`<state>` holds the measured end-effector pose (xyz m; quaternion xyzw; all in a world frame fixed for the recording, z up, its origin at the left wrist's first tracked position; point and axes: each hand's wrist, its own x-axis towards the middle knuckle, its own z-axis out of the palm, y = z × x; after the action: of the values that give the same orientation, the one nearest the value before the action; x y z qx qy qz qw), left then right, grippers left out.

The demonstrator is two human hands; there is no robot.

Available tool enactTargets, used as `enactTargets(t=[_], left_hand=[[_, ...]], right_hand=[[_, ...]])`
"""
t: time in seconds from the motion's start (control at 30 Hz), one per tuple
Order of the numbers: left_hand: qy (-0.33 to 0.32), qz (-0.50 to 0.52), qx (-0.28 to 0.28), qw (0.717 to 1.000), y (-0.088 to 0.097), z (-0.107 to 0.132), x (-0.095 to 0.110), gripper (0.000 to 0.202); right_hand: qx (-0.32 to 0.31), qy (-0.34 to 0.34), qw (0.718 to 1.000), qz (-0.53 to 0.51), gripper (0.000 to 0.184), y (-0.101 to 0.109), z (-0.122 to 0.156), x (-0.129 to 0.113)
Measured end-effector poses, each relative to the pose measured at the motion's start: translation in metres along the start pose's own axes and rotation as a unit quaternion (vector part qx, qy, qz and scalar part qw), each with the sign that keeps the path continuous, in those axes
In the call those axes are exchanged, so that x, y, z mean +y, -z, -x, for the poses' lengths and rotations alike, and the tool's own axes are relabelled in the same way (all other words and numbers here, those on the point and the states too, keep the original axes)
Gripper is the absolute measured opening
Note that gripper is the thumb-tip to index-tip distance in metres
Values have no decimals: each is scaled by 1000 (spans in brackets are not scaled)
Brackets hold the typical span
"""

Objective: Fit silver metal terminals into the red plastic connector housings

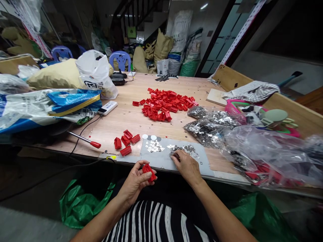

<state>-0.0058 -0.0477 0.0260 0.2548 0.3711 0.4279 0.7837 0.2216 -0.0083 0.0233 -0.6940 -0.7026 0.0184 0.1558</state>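
Observation:
My left hand (138, 179) is closed around a red plastic housing (149, 172), held just in front of the table edge with its hollow side up. My right hand (186, 165) rests at a pile of small dark metal pieces (191, 150) on a grey mat (161, 161). Its fingertips are bent down and together at the near side of that pile; whatever is between them is hidden. A second pile of small bright silver pieces (154, 146) lies on the mat to the left. Several loose red housings (126, 140) sit left of the mat.
A big heap of red housings (166, 102) covers the middle of the table (121, 114). Bags of metal parts (204, 129) and a pink basket (233, 109) stand right. A red-tipped lever (95, 144), a white power strip (108, 107) and sacks (55, 75) are left.

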Motion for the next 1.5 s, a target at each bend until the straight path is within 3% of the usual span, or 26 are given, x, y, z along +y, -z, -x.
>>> enactTargets(t=[0.37, 0.57, 0.77, 0.87, 1.0, 1.17, 1.37, 1.5], left_hand=[[3, 2, 1, 1000, -4, -4, -2, 51], [7, 2, 2, 1000, -7, -2, -3, 53], [9, -2, 16, 1000, -8, 0, -3, 55], [-22, -6, 15, 1000, -6, -1, -3, 49], [-112, -32, 17, 993, -7, -4, -1, 42], [-188, -100, 32, 977, -14, -4, 3, 37], [-237, -192, 62, 950, -18, -1, 7, 34], [-230, -207, 61, 949, -20, 1, 7, 35]], right_hand=[[21, 74, 996, -46, 22, 4, 25, 6], [18, 44, 998, -42, 21, 15, 22, 8], [-10, 62, 997, -43, 16, 5, 18, 2], [-10, 53, 997, -54, 15, 3, 16, 0], [-3, 36, 990, -137, 14, 12, 15, -8], [-40, 38, 952, -303, 16, 32, 18, -29], [-63, 64, 936, -341, 16, 45, 30, -51], [-67, 86, 937, -332, 13, 48, 35, -54]])
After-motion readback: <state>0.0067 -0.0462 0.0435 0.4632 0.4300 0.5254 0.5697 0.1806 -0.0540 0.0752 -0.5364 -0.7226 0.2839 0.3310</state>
